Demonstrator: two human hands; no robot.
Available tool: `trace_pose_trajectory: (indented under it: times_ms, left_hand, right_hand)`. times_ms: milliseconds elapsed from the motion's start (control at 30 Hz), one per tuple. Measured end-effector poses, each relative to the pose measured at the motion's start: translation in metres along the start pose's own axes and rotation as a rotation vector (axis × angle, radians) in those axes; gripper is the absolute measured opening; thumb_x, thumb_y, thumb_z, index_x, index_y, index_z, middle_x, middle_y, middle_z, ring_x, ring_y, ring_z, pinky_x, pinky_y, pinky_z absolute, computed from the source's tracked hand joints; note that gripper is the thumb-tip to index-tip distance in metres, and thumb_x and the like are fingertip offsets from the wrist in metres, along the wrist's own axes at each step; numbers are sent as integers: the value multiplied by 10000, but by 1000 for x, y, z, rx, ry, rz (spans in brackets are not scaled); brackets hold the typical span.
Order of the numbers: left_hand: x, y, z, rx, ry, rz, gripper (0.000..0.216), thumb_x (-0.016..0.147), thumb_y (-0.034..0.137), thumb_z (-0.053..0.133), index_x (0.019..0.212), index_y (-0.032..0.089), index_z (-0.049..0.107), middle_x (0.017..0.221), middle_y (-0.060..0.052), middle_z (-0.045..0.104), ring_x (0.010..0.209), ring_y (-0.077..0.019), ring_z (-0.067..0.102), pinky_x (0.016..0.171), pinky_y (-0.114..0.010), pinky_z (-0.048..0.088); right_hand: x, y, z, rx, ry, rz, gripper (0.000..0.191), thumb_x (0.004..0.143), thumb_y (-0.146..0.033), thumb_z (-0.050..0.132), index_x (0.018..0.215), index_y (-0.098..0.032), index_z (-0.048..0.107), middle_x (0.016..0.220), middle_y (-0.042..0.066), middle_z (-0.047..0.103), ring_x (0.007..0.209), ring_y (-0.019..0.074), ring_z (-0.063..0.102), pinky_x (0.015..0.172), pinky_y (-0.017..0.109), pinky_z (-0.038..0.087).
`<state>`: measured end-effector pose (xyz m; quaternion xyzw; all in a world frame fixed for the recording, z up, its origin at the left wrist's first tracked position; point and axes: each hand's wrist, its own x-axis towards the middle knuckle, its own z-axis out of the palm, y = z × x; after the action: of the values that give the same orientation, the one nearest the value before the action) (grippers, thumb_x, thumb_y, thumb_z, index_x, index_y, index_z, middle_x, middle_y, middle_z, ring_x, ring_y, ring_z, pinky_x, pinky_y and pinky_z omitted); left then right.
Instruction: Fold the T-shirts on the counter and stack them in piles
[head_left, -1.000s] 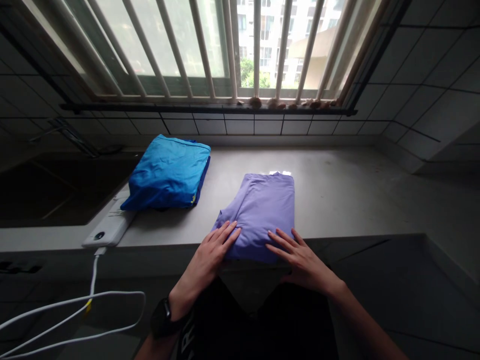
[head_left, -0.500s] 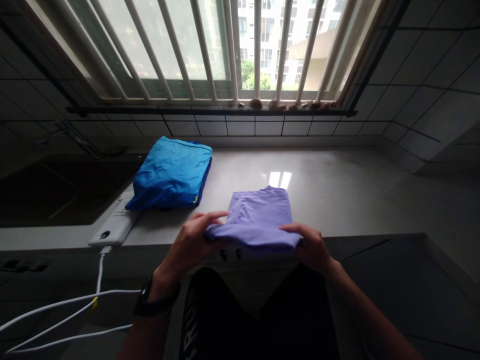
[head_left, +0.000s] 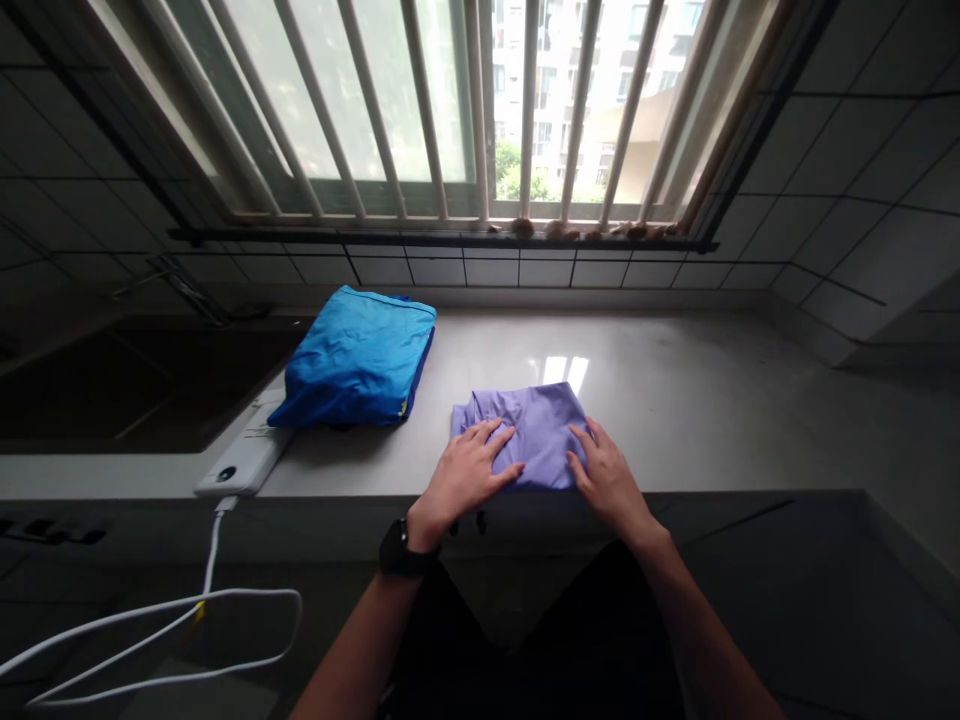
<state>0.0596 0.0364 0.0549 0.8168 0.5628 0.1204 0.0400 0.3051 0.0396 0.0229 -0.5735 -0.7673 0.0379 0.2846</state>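
Note:
A folded piece of purple cloth (head_left: pixel 536 425) lies at the front edge of the pale countertop, some creases showing on its left part. My left hand (head_left: pixel 472 465) rests on its left side, fingers spread over the fabric, with a dark watch on the wrist. On the right side of the cloth lies my right hand (head_left: pixel 606 475), its fingers apart and touching the top. Neither hand grips the fabric. Farther left, a folded blue garment (head_left: pixel 360 355) sits in a stack with a darker blue layer beneath.
A white power strip (head_left: pixel 244 455) with a white cable (head_left: pixel 212 560) lies partly under the blue stack; the cable hangs off the counter in loops. The dark sink (head_left: pixel 135 390) and a faucet (head_left: pixel 184 290) are at the left. A barred window (head_left: pixel 450 120) is behind the countertop (head_left: pixel 697 400).
The purple cloth's front flap, held up by both hands before, is now folded down onto the rest. Both hands have let go of the edge and lie flat on top.

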Motion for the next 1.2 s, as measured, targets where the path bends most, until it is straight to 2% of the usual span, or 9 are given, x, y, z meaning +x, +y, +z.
trace_pose_trajectory:
  times_ms: [100, 167, 300, 467, 667, 867, 967, 1100, 1200]
  left_hand:
    - [-22, 15, -6, 49, -20, -34, 936, 785, 653, 773, 1563, 216, 492, 1608, -183, 496, 1427, -401, 497, 1151, -566, 439]
    - [-34, 25, -9, 104, -51, -40, 1041, 700, 514, 880, 1590, 196, 442, 1618, -218, 466, 1411, -418, 501, 1117, -569, 456]
    - [-45, 30, -11, 161, -81, -32, 890, 736, 161, 786, 1562, 218, 458, 1521, -188, 559, 1288, -344, 595, 1036, -483, 510]
    - [-39, 10, -34, 60, -30, -92, 519, 869, 184, 645, 1383, 251, 613, 1151, -84, 703, 1070, -262, 670, 920, -374, 549]
    - [-14, -25, -123, 177, 344, -169, 387, 941, 250, 580, 1320, 268, 653, 1165, -97, 691, 1064, -289, 642, 902, -390, 547]
    - [17, -72, -216, 339, 831, -392, 394, 986, 283, 518, 1357, 214, 634, 1240, -155, 656, 1181, -359, 588, 1018, -483, 500]
    - [31, -93, -207, 375, 688, -528, 405, 962, 274, 544, 1342, 183, 649, 1271, -194, 650, 1217, -387, 584, 1012, -495, 504]
    - [40, -112, -157, 364, 204, -561, 596, 898, 456, 674, 1392, 123, 637, 1316, -235, 661, 1258, -417, 576, 971, -474, 530]
    - [38, -119, -136, 347, 153, -531, 659, 920, 573, 622, 1413, 137, 636, 1342, -215, 674, 1297, -407, 555, 1016, -478, 506]
  right_hand:
    - [-5, 6, -8, 36, 84, 82, 495, 1034, -434, 456, 1419, -162, 607, 1481, 241, 583, 1365, 393, 578, 1110, 613, 496]
    - [-7, 8, -10, 86, 111, 71, 496, 1045, -476, 436, 1400, -181, 616, 1440, 216, 618, 1347, 374, 593, 1125, 611, 484]
    - [-11, 3, -7, 150, 54, -15, 472, 1018, -528, 521, 1381, -250, 636, 1406, 158, 648, 1310, 352, 621, 1127, 599, 485]
    - [2, -10, 3, 456, -87, -1, 362, 959, -458, 629, 1252, -263, 716, 1245, 126, 675, 1074, 288, 722, 879, 432, 634]
    - [124, -74, -20, 847, -9, -116, 233, 931, -361, 673, 1113, -231, 740, 1175, 94, 665, 1002, 242, 725, 787, 400, 658]
    - [242, -162, -50, 944, 223, -313, 331, 934, -291, 669, 1261, -238, 671, 1328, 102, 618, 1215, 262, 661, 982, 455, 606]
    - [228, -179, -36, 942, 180, -320, 351, 942, -267, 622, 1293, -243, 620, 1350, 106, 627, 1263, 263, 633, 1003, 453, 586]
    - [173, -176, 3, 952, -15, -221, 255, 935, -259, 579, 1185, -225, 617, 1279, 117, 664, 1157, 240, 681, 944, 425, 593]
    - [136, -164, 26, 939, -136, -177, 244, 941, -278, 568, 1173, -219, 616, 1255, 118, 677, 1135, 233, 691, 924, 418, 592]
